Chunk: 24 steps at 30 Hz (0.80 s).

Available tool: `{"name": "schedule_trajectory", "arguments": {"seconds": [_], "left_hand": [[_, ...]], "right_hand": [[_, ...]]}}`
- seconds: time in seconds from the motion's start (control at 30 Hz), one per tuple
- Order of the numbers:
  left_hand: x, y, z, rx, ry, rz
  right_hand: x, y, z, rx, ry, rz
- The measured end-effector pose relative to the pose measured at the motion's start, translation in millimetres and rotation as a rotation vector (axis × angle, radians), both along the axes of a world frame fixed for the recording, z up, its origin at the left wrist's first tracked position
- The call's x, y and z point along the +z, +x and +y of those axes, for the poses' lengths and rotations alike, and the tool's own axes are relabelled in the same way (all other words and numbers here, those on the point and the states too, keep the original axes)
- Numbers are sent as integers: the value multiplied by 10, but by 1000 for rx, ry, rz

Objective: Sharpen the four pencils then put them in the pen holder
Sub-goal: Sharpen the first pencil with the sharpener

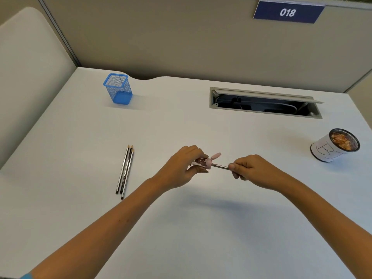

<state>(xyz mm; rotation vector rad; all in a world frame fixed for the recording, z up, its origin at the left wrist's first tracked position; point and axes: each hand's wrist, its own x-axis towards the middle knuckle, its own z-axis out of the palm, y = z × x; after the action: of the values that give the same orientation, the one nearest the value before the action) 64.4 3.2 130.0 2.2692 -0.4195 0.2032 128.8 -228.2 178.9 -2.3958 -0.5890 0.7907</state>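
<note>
My left hand [182, 168] grips a small pink pencil sharpener [207, 163] above the middle of the white desk [181, 218]. One dark pencil [220, 166] sticks into the sharpener from the right, and my right hand [253, 171] pinches its shaft close to the sharpener. Three more pencils [125, 171] lie side by side on the desk to the left, points toward the back. The blue mesh pen holder [118, 88] stands upright at the back left, and I see nothing inside it.
A white cylindrical bin [334, 147] holding pencil shavings stands at the right edge. An open cable tray slot [265, 102] is cut into the desk at the back right. Beige partition walls close off the back and left.
</note>
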Motion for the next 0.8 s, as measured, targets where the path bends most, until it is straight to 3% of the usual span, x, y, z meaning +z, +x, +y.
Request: {"name": "schedule_trajectory", "arguments": {"seconds": [0.47,0.63,0.8], "left_hand": [[-325,-47,233,-28,125,-174],[-467,-79,422,81,-30,-12],[-720,-140,350,309,-210,273]], "right_hand": [[-230,40,-72,-103,110,671],[-328,84,-241,-193,149,640],[-618,-50,-85,-444,242,393]]}}
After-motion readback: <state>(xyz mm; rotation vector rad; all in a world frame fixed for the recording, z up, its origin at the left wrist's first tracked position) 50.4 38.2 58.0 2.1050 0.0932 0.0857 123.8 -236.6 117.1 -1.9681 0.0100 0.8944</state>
